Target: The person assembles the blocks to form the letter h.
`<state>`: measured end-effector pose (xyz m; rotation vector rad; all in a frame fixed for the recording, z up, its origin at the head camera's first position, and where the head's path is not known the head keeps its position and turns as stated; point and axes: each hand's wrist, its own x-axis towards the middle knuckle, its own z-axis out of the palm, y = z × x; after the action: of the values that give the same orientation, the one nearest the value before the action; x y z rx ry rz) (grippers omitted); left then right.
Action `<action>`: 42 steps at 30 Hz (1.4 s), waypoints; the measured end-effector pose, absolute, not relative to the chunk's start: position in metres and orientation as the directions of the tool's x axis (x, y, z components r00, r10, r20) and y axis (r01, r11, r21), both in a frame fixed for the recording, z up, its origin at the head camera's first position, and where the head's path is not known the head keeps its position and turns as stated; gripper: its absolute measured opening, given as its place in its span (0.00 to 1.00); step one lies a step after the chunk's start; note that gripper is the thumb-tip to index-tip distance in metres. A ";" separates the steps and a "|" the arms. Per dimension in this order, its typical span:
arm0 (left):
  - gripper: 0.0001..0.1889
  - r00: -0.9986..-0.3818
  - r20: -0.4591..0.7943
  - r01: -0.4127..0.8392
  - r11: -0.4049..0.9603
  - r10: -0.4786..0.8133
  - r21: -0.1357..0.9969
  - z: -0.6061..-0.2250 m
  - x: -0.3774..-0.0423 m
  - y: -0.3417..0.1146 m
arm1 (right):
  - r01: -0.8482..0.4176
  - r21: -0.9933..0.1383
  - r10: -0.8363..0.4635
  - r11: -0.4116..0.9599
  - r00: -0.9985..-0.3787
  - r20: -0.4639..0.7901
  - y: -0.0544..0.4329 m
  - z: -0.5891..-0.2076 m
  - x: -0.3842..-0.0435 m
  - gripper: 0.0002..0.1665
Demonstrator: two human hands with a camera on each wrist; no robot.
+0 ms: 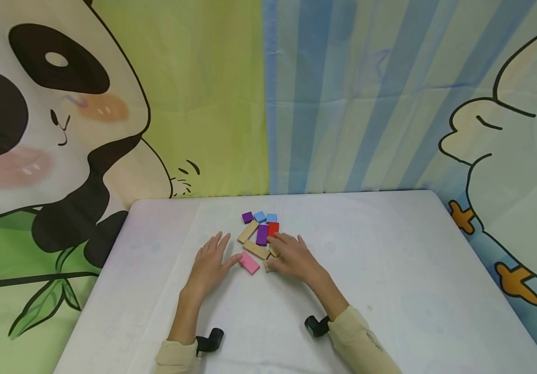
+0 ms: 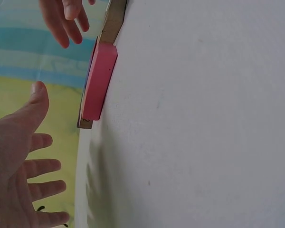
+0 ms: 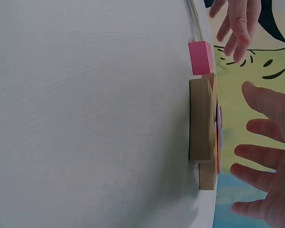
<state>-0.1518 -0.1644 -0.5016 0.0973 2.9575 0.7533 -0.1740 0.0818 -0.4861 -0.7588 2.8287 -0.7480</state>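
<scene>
Left hand and right hand, fingers spread and empty, flank the pink oblong, seemingly wooden block. Beyond it, bare-wood oblong blocks lie flat: gathered, we judge, none visibly stacked.

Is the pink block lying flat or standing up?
Lying flat. In the head view the pink block shows its broad face upward, and the right wrist view shows it low on the white tabletop.
</scene>
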 end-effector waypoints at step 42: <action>0.39 -0.994 -0.022 0.086 0.890 0.107 0.447 -0.501 -0.141 -0.188 | -0.712 -0.278 -0.744 0.645 -0.668 -0.016 0.037 -0.491 -0.207 0.16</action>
<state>-0.1411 -0.1876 -0.5007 0.1538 3.0100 0.7083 -0.2065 0.0371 -0.4910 -1.2152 2.7304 -0.3773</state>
